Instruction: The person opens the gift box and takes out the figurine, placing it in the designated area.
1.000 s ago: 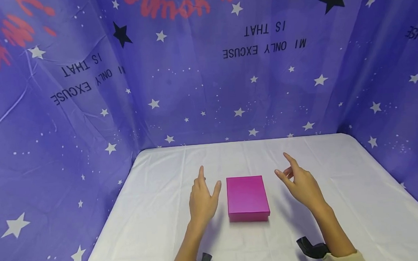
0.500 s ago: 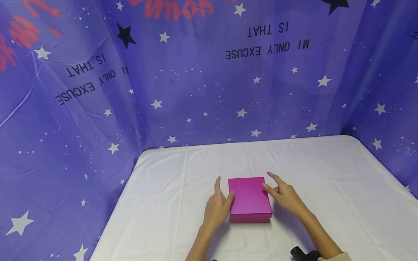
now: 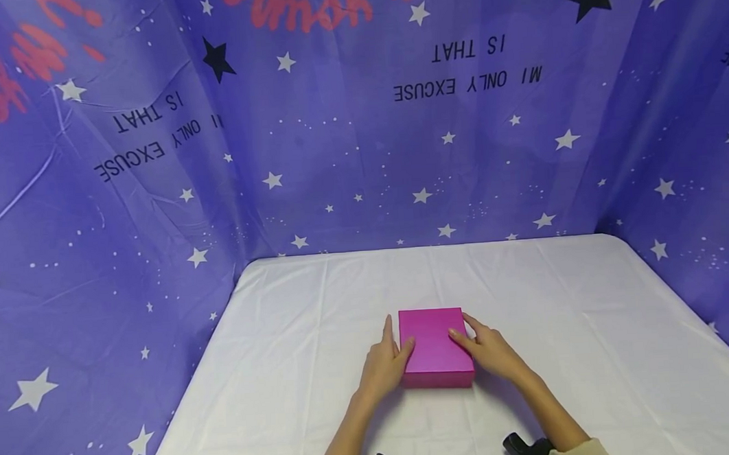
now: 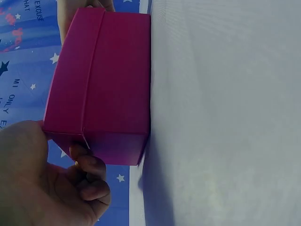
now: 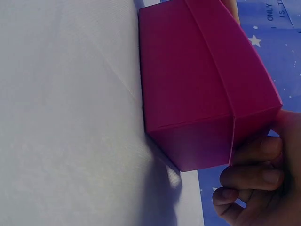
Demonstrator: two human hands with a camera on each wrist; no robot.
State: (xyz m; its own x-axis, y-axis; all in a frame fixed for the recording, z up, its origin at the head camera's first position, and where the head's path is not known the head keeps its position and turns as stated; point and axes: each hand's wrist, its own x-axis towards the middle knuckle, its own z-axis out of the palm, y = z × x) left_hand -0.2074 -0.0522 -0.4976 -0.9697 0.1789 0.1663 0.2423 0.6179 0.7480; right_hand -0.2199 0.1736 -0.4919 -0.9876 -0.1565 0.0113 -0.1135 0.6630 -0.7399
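Note:
A magenta lidded box (image 3: 436,380) rests on the white-covered table, with its lid (image 3: 434,347) on. My left hand (image 3: 381,369) grips the lid at the left side, thumb on top and fingers bent against the lid's side near its lower edge (image 4: 83,117). On the other side my right hand (image 3: 497,353) holds the lid likewise, thumb on the top face. In the right wrist view its curled fingers (image 5: 251,176) lie at the lid's rim. What the box contains is hidden.
White cloth covers the table (image 3: 319,298). Purple star-patterned curtains (image 3: 359,131) hang behind it and along both sides. Dark wrist-worn pieces (image 3: 527,449) show near the front edge of the head view.
Both hands have moved inward from beside the box to its left and right sides. Their thumbs now lie on the lid. The box has hardly moved.

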